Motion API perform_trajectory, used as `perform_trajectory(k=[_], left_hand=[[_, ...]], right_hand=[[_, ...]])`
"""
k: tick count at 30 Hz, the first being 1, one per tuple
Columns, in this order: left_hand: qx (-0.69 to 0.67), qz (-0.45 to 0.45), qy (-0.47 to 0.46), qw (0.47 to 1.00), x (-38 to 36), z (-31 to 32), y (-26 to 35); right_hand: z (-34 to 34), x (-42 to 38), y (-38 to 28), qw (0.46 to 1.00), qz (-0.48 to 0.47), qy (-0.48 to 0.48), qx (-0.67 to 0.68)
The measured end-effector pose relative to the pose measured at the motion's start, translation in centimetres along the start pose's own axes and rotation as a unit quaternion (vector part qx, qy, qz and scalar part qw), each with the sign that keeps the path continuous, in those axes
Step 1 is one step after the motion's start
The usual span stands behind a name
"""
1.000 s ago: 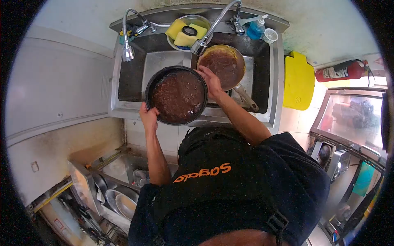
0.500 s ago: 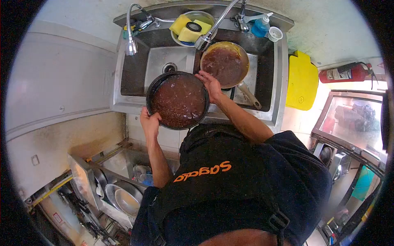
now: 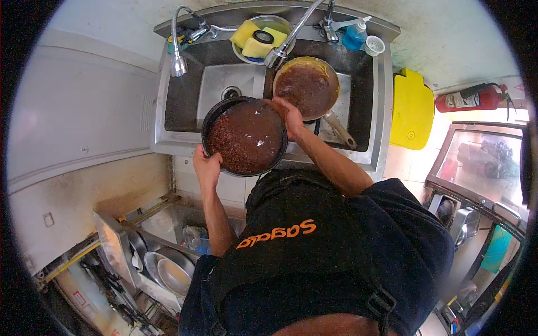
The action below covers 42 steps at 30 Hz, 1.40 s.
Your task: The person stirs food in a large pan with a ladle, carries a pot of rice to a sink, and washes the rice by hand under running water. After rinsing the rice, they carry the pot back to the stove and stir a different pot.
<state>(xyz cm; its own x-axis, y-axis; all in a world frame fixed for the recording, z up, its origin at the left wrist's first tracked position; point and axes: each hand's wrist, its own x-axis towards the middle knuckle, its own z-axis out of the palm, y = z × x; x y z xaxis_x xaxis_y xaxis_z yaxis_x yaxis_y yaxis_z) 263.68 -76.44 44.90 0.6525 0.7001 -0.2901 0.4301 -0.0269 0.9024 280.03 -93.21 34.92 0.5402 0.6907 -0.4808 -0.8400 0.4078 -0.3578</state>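
Note:
A round black pot (image 3: 244,140) with reddish-brown grains and brown liquid in it is held over the front edge of the sink. My left hand (image 3: 207,162) grips its lower left rim, thumb over the edge. On the upper right side of the pot is my right hand (image 3: 290,119), closed around the rim, its fingers partly hidden. Just beyond that hand, a frying pan (image 3: 307,89) with brown liquid and yellowish residue rests in the right basin, its handle pointing toward the front right.
The steel sink (image 3: 384,106) has two flexible faucets. Behind it sit a bowl (image 3: 241,52) with yellow sponges, a blue bottle (image 3: 354,38) and a white cup (image 3: 374,46). A yellow bin (image 3: 412,112) and a fire extinguisher (image 3: 471,99) are at right; metal bowls (image 3: 171,273) lie lower left.
The liquid in the black pot has shifted to the upper right, baring more grains at the lower left. The pot and both hands have moved very slightly right.

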Motion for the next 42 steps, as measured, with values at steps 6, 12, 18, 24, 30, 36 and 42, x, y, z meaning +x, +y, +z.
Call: perform_trajectory(k=[6,12,18,24,30,36,42], left_hand=[[0.025,0.0,-0.004,1.0,0.0,0.2,0.5],[0.022,0.01,-0.014,1.0,0.0,0.4,0.6],[0.03,0.007,-0.025,0.999,-0.3,0.6,1.0],[0.089,0.021,-0.029,0.995,-0.8,0.9,2.3],[0.063,0.012,-0.029,0.997,-0.9,1.2,2.3],[0.077,0.01,-0.036,0.996,-1.2,1.4,2.6],[0.064,0.011,-0.036,0.997,-1.4,1.7,2.8]], right_hand=[[-0.8,0.6,0.3,1.0,-0.009,0.026,0.01],[-3.0,2.2,1.0,1.0,-0.015,0.013,-0.007],[-2.2,1.3,0.5,0.999,-0.001,0.032,0.002],[-3.9,2.5,1.3,0.997,-0.039,0.062,0.001],[-2.9,1.7,0.8,0.995,-0.045,0.092,0.016],[-2.7,1.7,0.7,0.986,-0.068,0.145,0.033],[-1.5,0.5,0.0,0.986,-0.067,0.15,0.015]])
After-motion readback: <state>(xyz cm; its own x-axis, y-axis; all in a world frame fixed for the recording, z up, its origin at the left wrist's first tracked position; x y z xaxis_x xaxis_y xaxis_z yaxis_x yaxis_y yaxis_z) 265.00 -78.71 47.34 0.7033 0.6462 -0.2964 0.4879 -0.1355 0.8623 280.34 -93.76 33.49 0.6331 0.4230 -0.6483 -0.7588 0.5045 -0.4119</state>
